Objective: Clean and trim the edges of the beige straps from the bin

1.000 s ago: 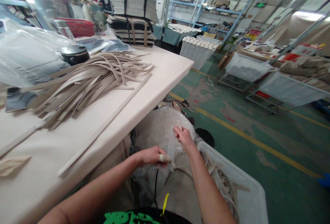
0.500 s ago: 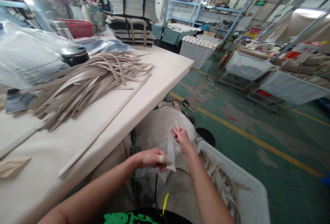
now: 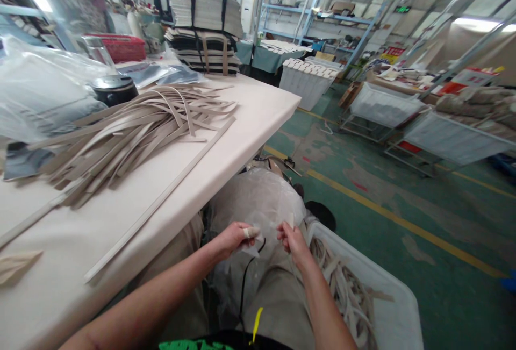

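My left hand, with a pale wrap around one finger, is closed on a crumpled piece of thin translucent film. A short gap to the right, my right hand is closed in a pinch. A pale strip end sticks up from its fingers; most of that strip is hidden. Both hands hover above my lap, in front of a big clear plastic bag. On the table at the left lie a heap of beige strips and a single long strip along the edge.
The pale table runs along my left. By my right leg stands a white bin with tangled strips inside. A strapped stack of sheets, a black pot and a red basket sit farther back.
The film stretched between both hands has come away from the right hand and is now bunched in the left. My left hand moved up, my right hand down and slightly right.
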The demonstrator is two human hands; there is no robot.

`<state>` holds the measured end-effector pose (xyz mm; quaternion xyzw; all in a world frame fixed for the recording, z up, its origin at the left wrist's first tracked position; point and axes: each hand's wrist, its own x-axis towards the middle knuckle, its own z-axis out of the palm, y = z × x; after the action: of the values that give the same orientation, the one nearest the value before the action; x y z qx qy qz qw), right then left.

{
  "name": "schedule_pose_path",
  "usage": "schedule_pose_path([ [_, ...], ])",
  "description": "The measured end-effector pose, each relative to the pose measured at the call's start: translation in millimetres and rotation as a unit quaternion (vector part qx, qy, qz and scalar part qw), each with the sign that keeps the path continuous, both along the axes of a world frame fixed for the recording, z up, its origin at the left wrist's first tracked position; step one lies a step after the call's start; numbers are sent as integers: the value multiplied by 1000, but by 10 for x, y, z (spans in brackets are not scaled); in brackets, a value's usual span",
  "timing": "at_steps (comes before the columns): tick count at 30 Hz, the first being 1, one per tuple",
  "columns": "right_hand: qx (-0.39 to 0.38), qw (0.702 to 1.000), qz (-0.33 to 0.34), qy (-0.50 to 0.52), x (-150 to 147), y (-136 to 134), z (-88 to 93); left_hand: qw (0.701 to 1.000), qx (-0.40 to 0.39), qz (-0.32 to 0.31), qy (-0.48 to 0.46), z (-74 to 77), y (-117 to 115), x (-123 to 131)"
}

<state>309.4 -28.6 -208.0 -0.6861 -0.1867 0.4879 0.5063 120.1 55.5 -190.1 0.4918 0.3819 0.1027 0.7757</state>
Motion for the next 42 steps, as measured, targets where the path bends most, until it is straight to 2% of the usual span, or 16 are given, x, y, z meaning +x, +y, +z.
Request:
schedule_pose_path([
  [2,-13,999,15,33,-124,-275,75,1000,25,2,16,-35,-1,4],
  [5,-19,992,80,98,-447,-590,224,998,60,-2,33,-73,-22,14],
  [8,9,974,156,164,-775,-711,321,997,74,-11,24,-85,-51,25],
  [11,30,965,163,205,-936,-690,323,996,83,-26,16,-51,-70,24],
  [15,41,950,147,273,-929,-631,255,995,85,-44,20,39,-81,12],
  [19,46,930,166,325,-883,-615,223,994,92,-59,2,72,-86,4],
  [27,65,848,237,470,-887,-587,190,994,66,-87,-6,17,-82,-18],
  [31,86,822,240,509,-862,-585,143,994,55,-93,-20,27,-86,-11],
  [37,105,806,238,532,-826,-596,110,996,57,-67,-9,20,-60,-16],
  [42,116,806,227,534,-825,-591,104,995,62,-79,4,9,-37,-30],
])
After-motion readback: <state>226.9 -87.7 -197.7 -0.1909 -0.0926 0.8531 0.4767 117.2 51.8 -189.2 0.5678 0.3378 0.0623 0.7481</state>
